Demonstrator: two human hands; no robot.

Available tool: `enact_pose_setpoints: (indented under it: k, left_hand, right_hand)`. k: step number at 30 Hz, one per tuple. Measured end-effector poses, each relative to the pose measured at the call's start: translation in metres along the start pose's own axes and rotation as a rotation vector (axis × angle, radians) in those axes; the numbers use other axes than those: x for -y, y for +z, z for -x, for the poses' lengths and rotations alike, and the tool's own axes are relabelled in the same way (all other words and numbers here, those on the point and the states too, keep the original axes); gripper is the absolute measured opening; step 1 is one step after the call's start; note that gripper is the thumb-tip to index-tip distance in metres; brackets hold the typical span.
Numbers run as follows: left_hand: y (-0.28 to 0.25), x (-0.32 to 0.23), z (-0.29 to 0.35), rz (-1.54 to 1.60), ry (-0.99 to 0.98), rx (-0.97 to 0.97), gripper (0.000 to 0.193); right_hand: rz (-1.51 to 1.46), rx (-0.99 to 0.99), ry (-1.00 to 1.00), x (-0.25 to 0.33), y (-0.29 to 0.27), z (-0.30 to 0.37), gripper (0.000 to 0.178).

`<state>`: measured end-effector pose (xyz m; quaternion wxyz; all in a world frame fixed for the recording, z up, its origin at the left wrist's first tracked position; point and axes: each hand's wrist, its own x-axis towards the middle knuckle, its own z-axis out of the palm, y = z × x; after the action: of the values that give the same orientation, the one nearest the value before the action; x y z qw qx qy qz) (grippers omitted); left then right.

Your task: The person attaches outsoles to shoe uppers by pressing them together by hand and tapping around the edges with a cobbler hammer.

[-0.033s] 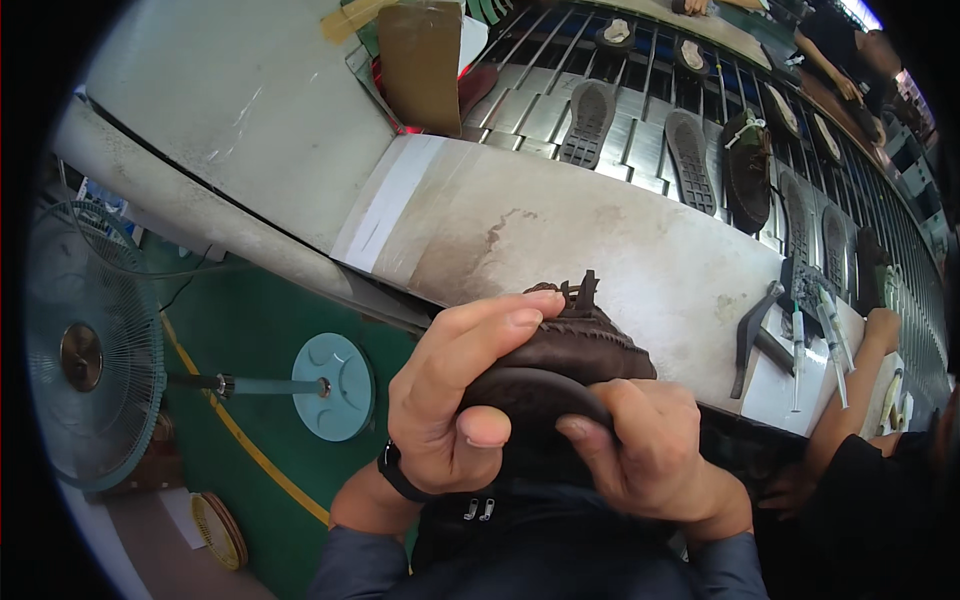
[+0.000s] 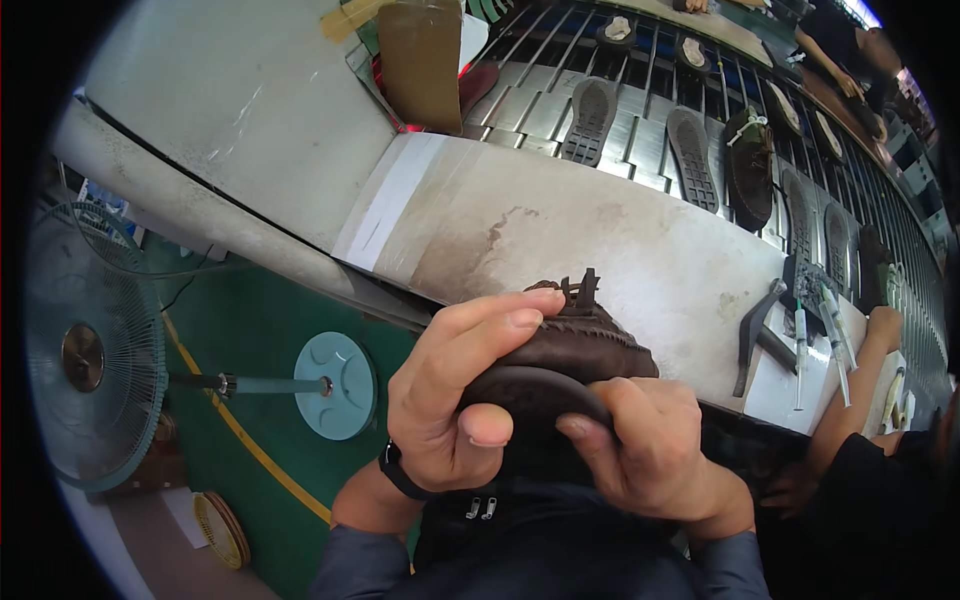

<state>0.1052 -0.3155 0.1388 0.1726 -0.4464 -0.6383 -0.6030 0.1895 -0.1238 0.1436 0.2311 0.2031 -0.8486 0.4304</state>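
One dark brown shoe (image 2: 580,352) was held near the table (image 2: 600,240) edge, its left end inside the loosely curved left grip (image 2: 440,390), fingers over the upper, the sole's (image 2: 530,385) right side in the tightly curled right grip (image 2: 655,445).

On my feed the dark brown laced shoe (image 2: 590,343) looks like smooth, faintly shiny leather, its curved blackish sole (image 2: 535,386) like matt rubber. I see the pale grey tabletop (image 2: 620,250) scuffed and stained. Past its far edge, the silvery slatted conveyor (image 2: 540,112) gleams like metal, beside a matt brown cardboard sheet (image 2: 420,65); near the tabletop's right edge, slim clear syringes (image 2: 800,345) look like smooth plastic.
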Motion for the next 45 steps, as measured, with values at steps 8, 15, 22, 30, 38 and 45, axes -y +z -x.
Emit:
enact_pose_setpoints:
  k: [8,15,22,30,38,45]
  left_hand:
    - [-0.001,-0.005,0.005,0.035,-0.095,-0.132,0.028]
    - [-0.016,-0.007,0.011,0.110,-0.359,-0.298,0.029]
    - [-0.027,-0.010,0.022,0.103,-0.446,-0.263,0.028]
    - [-0.033,-0.004,0.033,0.009,-0.392,-0.263,0.015]
    - [-0.032,-0.002,0.041,-0.158,-0.316,-0.233,0.032]
    - [0.007,0.038,0.087,-0.182,-0.127,-0.429,0.045]
  right_hand:
    - [0.003,-0.012,-0.033,0.001,0.013,-0.004,0.024]
    - [-0.085,0.094,0.032,-0.004,0.014,-0.015,0.029]
    - [-0.035,0.084,0.014,-0.010,0.021,-0.016,0.024]
    - [-0.044,0.135,0.034,-0.006,0.026,-0.017,0.023]
    - [-0.034,0.137,0.024,-0.009,0.027,-0.019,0.028]
    - [0.243,0.248,0.072,-0.022,0.023,-0.028,0.028]
